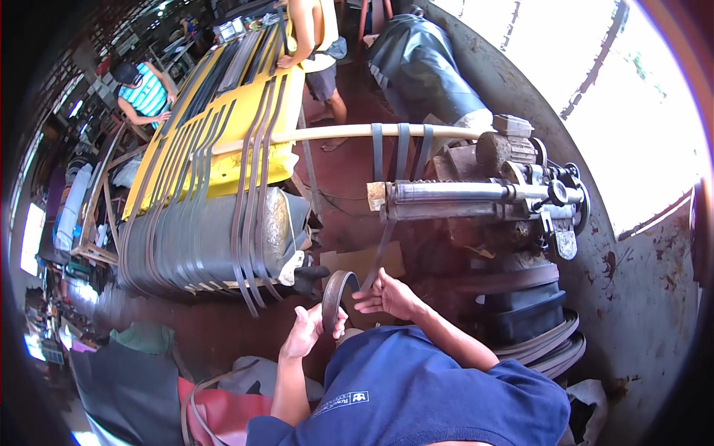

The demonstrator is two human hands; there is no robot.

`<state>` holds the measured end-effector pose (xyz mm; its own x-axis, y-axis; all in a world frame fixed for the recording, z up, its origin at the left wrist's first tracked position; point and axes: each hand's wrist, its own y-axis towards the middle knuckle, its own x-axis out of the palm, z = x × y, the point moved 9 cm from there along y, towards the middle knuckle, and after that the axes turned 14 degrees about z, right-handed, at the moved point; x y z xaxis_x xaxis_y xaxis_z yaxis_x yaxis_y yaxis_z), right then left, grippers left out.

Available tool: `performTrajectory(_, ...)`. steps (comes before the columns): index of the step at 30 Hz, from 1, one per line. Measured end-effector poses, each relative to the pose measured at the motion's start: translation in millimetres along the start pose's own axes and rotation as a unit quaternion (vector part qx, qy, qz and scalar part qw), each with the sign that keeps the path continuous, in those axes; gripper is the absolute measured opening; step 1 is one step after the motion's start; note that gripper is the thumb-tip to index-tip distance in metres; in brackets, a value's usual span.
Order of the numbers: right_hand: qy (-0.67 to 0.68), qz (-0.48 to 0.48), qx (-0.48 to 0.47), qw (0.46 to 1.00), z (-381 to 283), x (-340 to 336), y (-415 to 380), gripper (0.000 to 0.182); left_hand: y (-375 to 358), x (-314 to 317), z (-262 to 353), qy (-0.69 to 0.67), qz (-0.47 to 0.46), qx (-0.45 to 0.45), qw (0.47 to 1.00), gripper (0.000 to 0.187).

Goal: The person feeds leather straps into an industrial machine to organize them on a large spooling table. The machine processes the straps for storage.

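Note:
A dark brown strap (334, 296) loops up between my hands in front of my chest. My left hand (303, 332) is closed round the lower part of the loop. To its right, my right hand (388, 296) is beside the strap's other run, which rises to the roller machine (446, 195). The fingers of my right hand are partly spread, with the strap passing at the fingertips; whether they pinch it cannot be made out.
Long straps lie over a yellow-covered table (232, 119) and a grey roll (178, 238) at the left. Two people stand by the table. A pale pole (327, 134) carries hanging straps. Coiled straps (550, 349) lie at the right, below the machine.

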<state>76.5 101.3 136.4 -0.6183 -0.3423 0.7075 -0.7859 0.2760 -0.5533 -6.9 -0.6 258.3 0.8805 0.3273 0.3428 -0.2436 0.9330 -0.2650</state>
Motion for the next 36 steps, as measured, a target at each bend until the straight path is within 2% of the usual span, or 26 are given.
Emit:
performTrajectory(3,0.051,-0.084,0.001,0.995,-22,54,-12,0.055,-18,10,15,0.035,-0.002,0.025,0.999,0.1)
performTrajectory(6,0.087,-0.106,0.032,0.99,-26,72,-8,0.054,-34,14,17,0.065,0.014,0.027,0.997,0.103)
performTrajectory(7,0.108,-0.09,0.04,0.989,-24,70,-3,0.053,-40,16,20,0.07,0.02,0.025,0.997,0.104)
performTrajectory(12,0.137,0.015,-0.047,0.989,-40,69,16,0.045,-59,15,23,0.065,0.036,0.015,0.997,0.104)
performTrajectory(15,0.111,0.045,-0.109,0.987,-55,75,31,0.037,-59,-1,16,0.073,0.09,-0.054,0.992,0.104)
performTrajectory(19,0.136,0.092,-0.144,0.976,-72,79,63,0.031,-62,-22,23,0.024,0.051,0.019,0.998,0.072)
performTrajectory(22,0.137,0.124,-0.19,0.964,-91,77,89,0.027,-74,-47,29,0.076,0.053,-0.042,0.995,0.059)
performTrajectory(23,0.157,0.115,-0.186,0.963,-97,80,95,0.023,-80,-52,39,0.067,0.052,-0.046,0.995,0.053)
performTrajectory(26,0.114,0.125,-0.204,0.964,-109,109,96,0.027,-96,-82,53,0.035,0.067,-0.036,0.997,0.039)
performTrajectory(27,0.112,0.131,-0.198,0.965,-108,120,97,0.029,-102,-96,52,0.067,0.078,-0.097,0.99,0.043)
performTrajectory(29,0.107,0.145,-0.187,0.966,-105,139,101,0.033,-121,-122,65,0.043,0.077,-0.06,0.994,0.045)
performTrajectory(32,0.084,0.118,-0.222,0.964,-108,156,119,0.038,-156,-168,76,0.02,0.101,-0.031,0.994,0.05)
performTrajectory(36,0.077,0.118,-0.224,0.964,-117,190,137,0.033,-200,-204,115,0.033,0.086,0.166,0.982,0.1)
